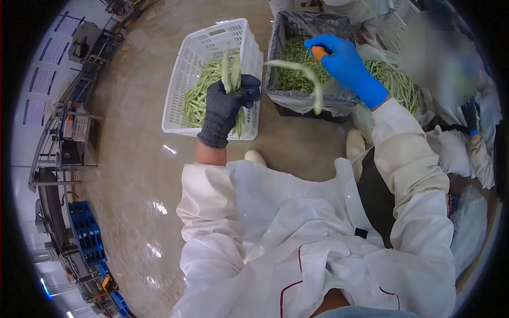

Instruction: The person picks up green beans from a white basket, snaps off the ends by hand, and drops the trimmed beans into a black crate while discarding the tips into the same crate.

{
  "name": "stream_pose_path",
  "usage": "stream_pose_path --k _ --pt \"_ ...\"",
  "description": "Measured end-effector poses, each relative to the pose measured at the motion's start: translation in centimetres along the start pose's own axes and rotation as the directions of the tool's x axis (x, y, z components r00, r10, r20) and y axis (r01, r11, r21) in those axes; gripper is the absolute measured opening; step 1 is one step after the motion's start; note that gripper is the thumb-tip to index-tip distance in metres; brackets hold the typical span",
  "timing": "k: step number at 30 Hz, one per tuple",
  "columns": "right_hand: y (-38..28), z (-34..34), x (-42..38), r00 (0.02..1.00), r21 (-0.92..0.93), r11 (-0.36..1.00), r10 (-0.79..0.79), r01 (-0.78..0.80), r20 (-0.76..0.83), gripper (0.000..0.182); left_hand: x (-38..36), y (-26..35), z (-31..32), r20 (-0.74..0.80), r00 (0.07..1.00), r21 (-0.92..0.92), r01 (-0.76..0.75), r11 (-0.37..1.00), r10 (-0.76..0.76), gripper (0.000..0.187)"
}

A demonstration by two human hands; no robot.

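My left hand (227,103), in a dark grey glove, is closed around several green beans (230,74) that stick up above the fist, over a white perforated crate (175,90) with many beans in it. In a blue glove, my right hand (339,61) is closed on a small tool with an orange handle (319,52), above a dark crate (273,53) lined with a plastic bag and holding green trimmings (297,77). A long pale bean (302,69) curves in the air between the two hands, its far end hanging near the dark crate's front edge.
On the right, a clear plastic bag of long green beans (392,85) lies beside a co-worker, whose gloved hand (470,114) shows at the far right. Metal equipment (74,132) and blue pallets (86,233) line the left side of the wet floor (132,185).
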State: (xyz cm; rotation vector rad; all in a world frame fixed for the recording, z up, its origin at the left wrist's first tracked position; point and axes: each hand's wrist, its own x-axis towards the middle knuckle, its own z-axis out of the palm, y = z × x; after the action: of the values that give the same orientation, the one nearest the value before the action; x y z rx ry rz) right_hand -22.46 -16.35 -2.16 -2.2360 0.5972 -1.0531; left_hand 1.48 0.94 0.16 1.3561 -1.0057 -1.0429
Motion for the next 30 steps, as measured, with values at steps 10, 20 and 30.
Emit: stream_pose_path --k 10,20,30 --pt "-2.2 2.3 0.1 0.89 0.551 0.714 0.238 -0.432 0.389 0.024 0.2 -0.4 2.9 -0.044 0.999 0.02 0.025 1.0 -0.024 0.034" --pt "-3.7 3.1 -1.1 0.947 0.523 0.794 0.205 -0.31 0.248 0.032 -0.5 -1.7 5.2 0.167 0.98 -0.072 -0.101 0.992 0.112 0.043" --pt "4.5 0.7 -2.7 0.877 0.773 0.436 0.086 -0.46 0.474 0.051 -1.3 -1.8 4.6 -0.04 0.944 -0.4 -0.317 0.86 0.329 0.043"
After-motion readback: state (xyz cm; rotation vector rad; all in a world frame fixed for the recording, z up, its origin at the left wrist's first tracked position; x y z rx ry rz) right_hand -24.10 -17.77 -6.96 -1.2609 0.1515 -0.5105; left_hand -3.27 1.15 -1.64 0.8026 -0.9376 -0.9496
